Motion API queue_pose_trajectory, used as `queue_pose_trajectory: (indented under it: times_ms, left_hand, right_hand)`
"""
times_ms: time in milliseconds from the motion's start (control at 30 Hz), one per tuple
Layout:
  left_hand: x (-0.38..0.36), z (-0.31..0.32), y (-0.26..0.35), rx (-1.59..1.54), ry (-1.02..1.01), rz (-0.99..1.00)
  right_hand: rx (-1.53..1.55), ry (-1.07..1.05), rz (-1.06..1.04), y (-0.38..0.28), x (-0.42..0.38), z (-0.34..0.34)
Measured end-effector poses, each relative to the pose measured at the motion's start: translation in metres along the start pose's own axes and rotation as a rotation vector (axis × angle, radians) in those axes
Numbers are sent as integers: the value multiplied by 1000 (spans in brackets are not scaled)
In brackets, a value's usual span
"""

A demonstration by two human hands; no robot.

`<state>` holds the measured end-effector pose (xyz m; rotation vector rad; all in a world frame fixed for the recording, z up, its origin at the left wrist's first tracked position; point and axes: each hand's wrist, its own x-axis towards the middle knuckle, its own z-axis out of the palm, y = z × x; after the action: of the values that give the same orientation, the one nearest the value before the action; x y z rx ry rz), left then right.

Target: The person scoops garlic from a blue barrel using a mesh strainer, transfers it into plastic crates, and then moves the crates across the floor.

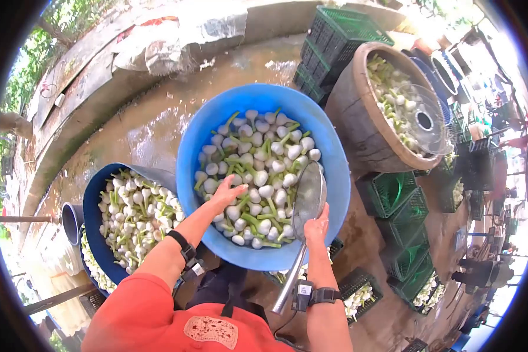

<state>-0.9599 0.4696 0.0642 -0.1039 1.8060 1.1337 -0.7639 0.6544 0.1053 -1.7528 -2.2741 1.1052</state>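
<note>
A large blue tub (262, 94) in front of me is filled with white garlic bulbs (261, 178) that have short green stems. My left hand (226, 193) is over the bulbs at the tub's left side, with its fingers spread and nothing gripped. On the right, my right hand (317, 227) grips a long-handled metal mesh strainer (310, 190) near where its bowl joins the handle. The strainer's bowl is tilted against the tub's right inner side, and its handle points down toward my body.
A dark blue tub (91, 208) of garlic stands at the left. A big brown vat (352, 111) holds more garlic under a clear round lid (413, 120). Green crates (334, 35) are stacked behind; other crates (402, 223) line the wet floor at right. A low concrete wall (70, 132) curves around the left.
</note>
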Motion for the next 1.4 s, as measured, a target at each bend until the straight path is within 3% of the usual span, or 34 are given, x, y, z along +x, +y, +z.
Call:
queue_pose_trajectory:
  times_ms: [33, 133, 167, 333, 400, 467, 533, 600, 633, 667, 733, 967, 1100, 1200, 1267, 1300, 1400]
  left_hand:
    - [42, -1, -31, 75, 26, 80]
    - [93, 6, -51, -35, 55, 62]
    - [83, 14, -28, 148, 134, 26]
    - [127, 42, -38, 206, -9, 40]
    - [146, 56, -44, 83, -86, -195]
    - [135, 69, -19, 19, -190, -263]
    - [134, 78, -25, 145, -145, -183]
    - [136, 81, -34, 202, -150, -198]
    - [133, 82, -39, 124, -170, -83]
    - [120, 82, -24, 47, -187, 31]
    - [94, 82, -7, 3, -182, 13]
    - [6, 82, 60, 37, -183, 81]
    - [-30, 92, 77, 330, -121, 297]
    - [-50, 113, 77, -14, -183, 330]
    - [-94, 140, 104, 70, -165, 377]
    - [-105, 150, 105, 10, -257, 385]
    - [-153, 192, 109, 261, -329, 485]
  right_hand:
    - [-2, -27, -7, 2, 9, 6]
    - [36, -130, 61, 15, 32, 20]
    - [78, -206, 118, 21, 37, 25]
    - [286, -309, 204, 44, 57, 70]
    - [339, -351, 230, 57, 68, 87]
    - [644, -434, 323, 65, 69, 98]
    - [612, -507, 432, 65, 61, 93]
    - [701, -489, 342, 62, 52, 84]
    - [729, -506, 387, 57, 47, 73]
    - [733, -502, 381, 48, 41, 60]
    - [841, -521, 450, 35, 28, 36]
    - [1126, -549, 387, 25, -25, -27]
    - [1248, -519, 382, 29, -52, -56]
    - [1345, -510, 279, 42, -70, -79]
    - [1331, -431, 181, 59, -86, -94]
    - [1380, -417, 189, 65, -94, -105]
    - [1460, -354, 162, 98, -123, -146]
